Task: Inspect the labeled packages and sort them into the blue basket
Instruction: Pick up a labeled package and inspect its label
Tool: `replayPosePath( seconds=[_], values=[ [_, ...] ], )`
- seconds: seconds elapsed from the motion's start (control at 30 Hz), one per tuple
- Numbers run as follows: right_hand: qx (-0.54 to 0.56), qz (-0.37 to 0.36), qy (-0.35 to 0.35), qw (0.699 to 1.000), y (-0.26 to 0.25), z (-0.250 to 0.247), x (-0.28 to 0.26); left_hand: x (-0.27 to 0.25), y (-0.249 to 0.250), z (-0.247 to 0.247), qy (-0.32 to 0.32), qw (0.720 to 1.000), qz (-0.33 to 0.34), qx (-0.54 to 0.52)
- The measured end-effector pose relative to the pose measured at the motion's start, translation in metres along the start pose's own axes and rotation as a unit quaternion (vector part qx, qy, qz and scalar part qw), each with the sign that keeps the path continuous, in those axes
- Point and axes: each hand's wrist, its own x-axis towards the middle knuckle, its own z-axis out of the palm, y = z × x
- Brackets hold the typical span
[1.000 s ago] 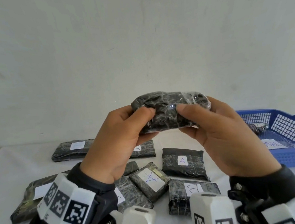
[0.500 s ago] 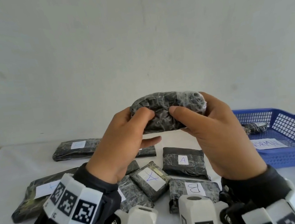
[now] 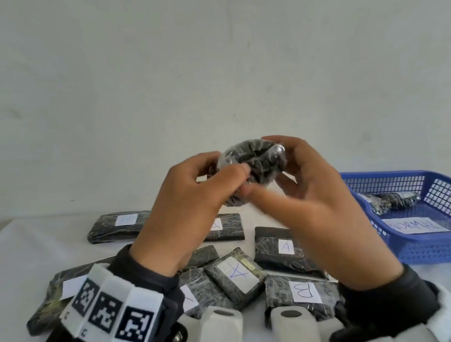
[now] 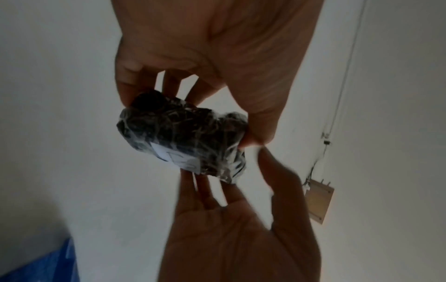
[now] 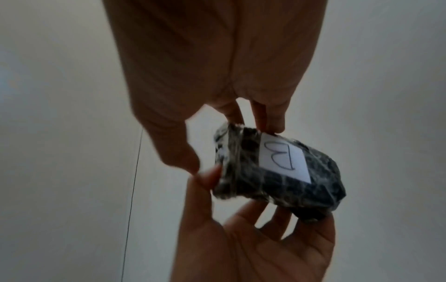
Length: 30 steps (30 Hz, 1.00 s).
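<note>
I hold a black plastic-wrapped package (image 3: 257, 158) in the air in front of the wall, its end towards me. My left hand (image 3: 226, 167) pinches its left side between thumb and fingers. My right hand (image 3: 257, 164) curls over its top and right side, with the thumb blurred underneath. The right wrist view shows the package (image 5: 277, 171) with a white label (image 5: 284, 158) that reads B; the left wrist view shows the package (image 4: 183, 137) and only part of that label. The blue basket (image 3: 438, 249) stands on the table at the right, below my hands.
Several wrapped packages lie on the white table under my hands, among them one marked A (image 3: 285, 248) and one marked B (image 3: 304, 292). In the basket lie one package (image 3: 393, 201) and a paper reading NORMAL (image 3: 415, 225).
The package lay lengthwise across between both hands; now it is turned end-on to me. My right fingers have shifted over its top and the thumb has moved below.
</note>
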Motion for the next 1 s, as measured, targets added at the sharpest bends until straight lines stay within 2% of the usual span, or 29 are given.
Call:
replayPosePath(
  seconds=[0.1, 0.23, 0.4, 0.5, 0.6, 0.7, 0.77, 0.83, 1.0],
  values=[
    [0.121, 0.055, -0.036, 0.991, 0.002, -0.015, 0.002, 0.001, -0.001, -0.006, -0.038, 0.999, 0.009, -0.021],
    [0.154, 0.085, -0.063, 0.982, 0.008, -0.022, 0.003, 0.0, -0.001, -0.001, -0.096, 0.995, 0.023, -0.031],
    [0.172, 0.075, -0.009, 0.982, 0.009, -0.017, 0.007, 0.0, -0.003, -0.001, -0.162, 0.985, -0.013, -0.061],
    [0.153, 0.103, -0.022, 0.983, 0.009, -0.014, 0.006, 0.001, -0.006, -0.001, -0.136, 0.987, -0.034, -0.073],
    [0.153, 0.135, -0.063, 0.977, 0.009, -0.017, 0.004, 0.004, -0.011, 0.001, -0.096, 0.993, -0.013, -0.072],
    [0.182, 0.127, -0.038, 0.974, 0.011, -0.02, 0.006, 0.002, -0.01, 0.004, -0.106, 0.993, -0.002, -0.056],
    [0.197, 0.123, -0.019, 0.972, 0.011, -0.017, 0.008, 0.001, -0.009, 0.006, -0.125, 0.989, -0.015, -0.073],
    [0.184, 0.124, -0.017, 0.975, 0.012, -0.015, 0.008, 0.0, -0.008, 0.006, -0.117, 0.988, -0.023, -0.097],
    [0.169, 0.139, -0.069, 0.973, 0.009, -0.023, 0.005, 0.003, -0.009, 0.006, -0.08, 0.992, -0.021, -0.092]
  ],
)
